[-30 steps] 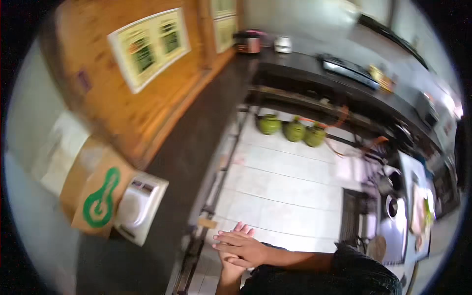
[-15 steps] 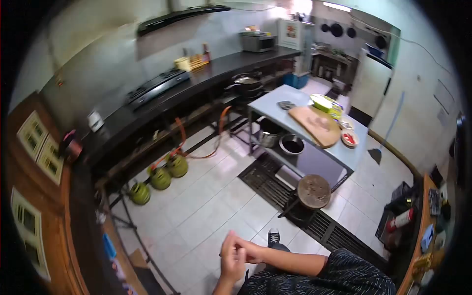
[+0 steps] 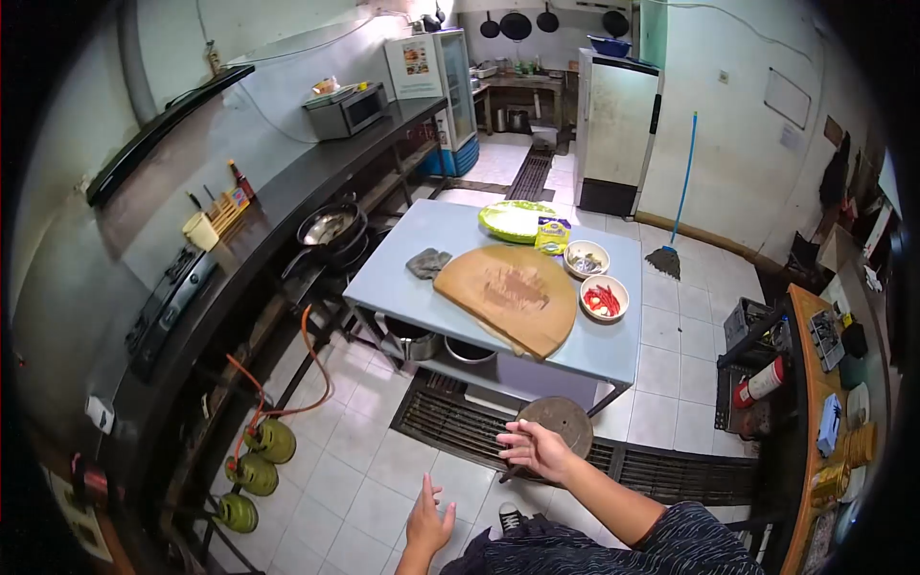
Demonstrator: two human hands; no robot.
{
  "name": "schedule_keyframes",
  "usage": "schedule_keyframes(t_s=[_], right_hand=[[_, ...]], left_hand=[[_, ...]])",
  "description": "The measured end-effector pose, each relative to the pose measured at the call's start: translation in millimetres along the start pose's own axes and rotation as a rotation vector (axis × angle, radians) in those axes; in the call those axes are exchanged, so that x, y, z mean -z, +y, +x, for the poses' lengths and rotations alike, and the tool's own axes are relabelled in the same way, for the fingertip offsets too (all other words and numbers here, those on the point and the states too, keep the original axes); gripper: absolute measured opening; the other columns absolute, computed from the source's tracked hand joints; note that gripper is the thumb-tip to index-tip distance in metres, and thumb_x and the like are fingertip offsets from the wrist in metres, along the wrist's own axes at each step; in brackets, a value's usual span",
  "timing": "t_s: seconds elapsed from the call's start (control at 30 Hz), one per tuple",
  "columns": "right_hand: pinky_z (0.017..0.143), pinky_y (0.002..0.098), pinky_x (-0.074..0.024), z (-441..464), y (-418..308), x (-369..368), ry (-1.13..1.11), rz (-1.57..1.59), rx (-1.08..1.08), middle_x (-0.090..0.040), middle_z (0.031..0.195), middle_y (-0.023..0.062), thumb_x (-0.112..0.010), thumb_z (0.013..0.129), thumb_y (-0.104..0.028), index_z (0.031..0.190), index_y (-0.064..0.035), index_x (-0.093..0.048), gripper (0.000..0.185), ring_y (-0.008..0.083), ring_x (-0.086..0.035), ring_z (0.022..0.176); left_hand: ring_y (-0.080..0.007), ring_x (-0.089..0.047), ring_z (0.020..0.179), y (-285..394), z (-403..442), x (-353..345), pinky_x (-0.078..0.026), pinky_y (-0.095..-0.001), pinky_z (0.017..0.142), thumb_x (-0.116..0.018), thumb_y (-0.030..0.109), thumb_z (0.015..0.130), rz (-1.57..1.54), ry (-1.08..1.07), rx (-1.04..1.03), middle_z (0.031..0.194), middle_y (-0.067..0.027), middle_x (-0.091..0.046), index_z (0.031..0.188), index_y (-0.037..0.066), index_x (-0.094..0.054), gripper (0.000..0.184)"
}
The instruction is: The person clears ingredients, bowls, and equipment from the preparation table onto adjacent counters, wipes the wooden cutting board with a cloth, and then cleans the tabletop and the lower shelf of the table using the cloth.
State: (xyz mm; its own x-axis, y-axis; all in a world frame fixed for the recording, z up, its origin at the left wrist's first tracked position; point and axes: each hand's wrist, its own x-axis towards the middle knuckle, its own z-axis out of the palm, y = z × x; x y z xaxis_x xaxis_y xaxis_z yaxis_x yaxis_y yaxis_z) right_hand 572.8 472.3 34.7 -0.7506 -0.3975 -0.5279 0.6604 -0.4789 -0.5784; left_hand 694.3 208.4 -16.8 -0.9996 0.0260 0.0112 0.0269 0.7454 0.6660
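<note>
My left hand (image 3: 428, 520) is held low in front of me with its fingers apart and nothing in it. To the right, my right hand (image 3: 539, 450) is also empty and open, in front of the round stool (image 3: 567, 418). Beyond the hands stands a blue-grey table (image 3: 402, 235). On it lies a rounded wooden chopping board (image 3: 494, 302) with a worn middle. Beside the board are a bowl of red chillies (image 3: 604, 299), another small bowl (image 3: 586, 259), a yellow packet (image 3: 553, 236), a green-and-white oval dish (image 3: 508, 221) and a grey cloth (image 3: 428, 264).
Pots (image 3: 412, 340) sit under the table. Black floor grating (image 3: 450, 412) crosses the tiles before it. Along the left run a dark counter (image 3: 278, 196), a wok (image 3: 331, 228) and several green gas cylinders (image 3: 254, 472) with orange hoses. A wooden shelf (image 3: 803, 369) borders the right, near a mop (image 3: 664, 261).
My hands were together and have moved apart, the right one going right and up. The view has turned right, bringing the table nearer the middle.
</note>
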Motion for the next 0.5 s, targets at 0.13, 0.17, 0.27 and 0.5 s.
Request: schedule_keyframes(t_s=[0.13, 0.17, 0.27, 0.5], right_hand=[[0.080, 0.0316, -0.0503, 19.1, -18.3, 10.9, 0.104, -0.048, 0.061, -0.063, 0.120, 0.0129, -0.047, 0.099, -0.037, 0.130, -0.0073, -0.049, 0.043, 0.0253, -0.066, 0.093], [0.077, 0.0299, -0.0515, 23.9, -16.8, 11.3, 0.124, -0.025, 0.076, -0.064, 0.118, 0.0125, -0.048, 0.098, -0.033, 0.129, -0.0068, -0.050, 0.040, 0.0239, -0.067, 0.091], [0.071, 0.0265, -0.0538, 39.9, -10.7, 12.3, 0.169, 0.023, 0.109, -0.065, 0.115, 0.0117, -0.052, 0.098, -0.026, 0.126, -0.0057, -0.050, 0.034, 0.0213, -0.069, 0.085], [0.068, 0.0235, -0.0510, 76.5, 9.8, 24.5, 0.527, -0.096, 0.044, -0.066, 0.108, 0.0102, -0.057, 0.095, -0.016, 0.126, -0.0042, -0.050, 0.034, 0.0167, -0.067, 0.080]], left_hand=[[-0.0200, -0.060, 0.080, 1.2, 44.2, -4.2, -0.050, -0.0302, 0.073, -0.062, 0.012, 0.087, -0.054, -0.033, 0.010, 0.107, -0.0125, -0.060, 0.150, -0.002, -0.016, 0.079], [-0.0188, -0.059, 0.077, 3.0, 57.1, -5.8, -0.050, -0.0294, 0.071, -0.063, 0.012, 0.086, -0.109, -0.053, 0.037, 0.102, -0.0110, -0.060, 0.149, -0.002, -0.017, 0.079], [-0.0165, -0.057, 0.072, 3.8, 99.9, -6.7, -0.049, -0.0277, 0.068, -0.063, 0.011, 0.086, -0.222, -0.096, 0.088, 0.093, -0.0082, -0.061, 0.149, -0.001, -0.020, 0.077], [-0.0152, -0.055, 0.068, -38.6, 203.9, -0.4, -0.047, -0.0261, 0.065, -0.065, 0.010, 0.085, -0.320, -0.166, 0.084, 0.085, -0.0057, -0.060, 0.146, 0.002, -0.030, 0.071]])
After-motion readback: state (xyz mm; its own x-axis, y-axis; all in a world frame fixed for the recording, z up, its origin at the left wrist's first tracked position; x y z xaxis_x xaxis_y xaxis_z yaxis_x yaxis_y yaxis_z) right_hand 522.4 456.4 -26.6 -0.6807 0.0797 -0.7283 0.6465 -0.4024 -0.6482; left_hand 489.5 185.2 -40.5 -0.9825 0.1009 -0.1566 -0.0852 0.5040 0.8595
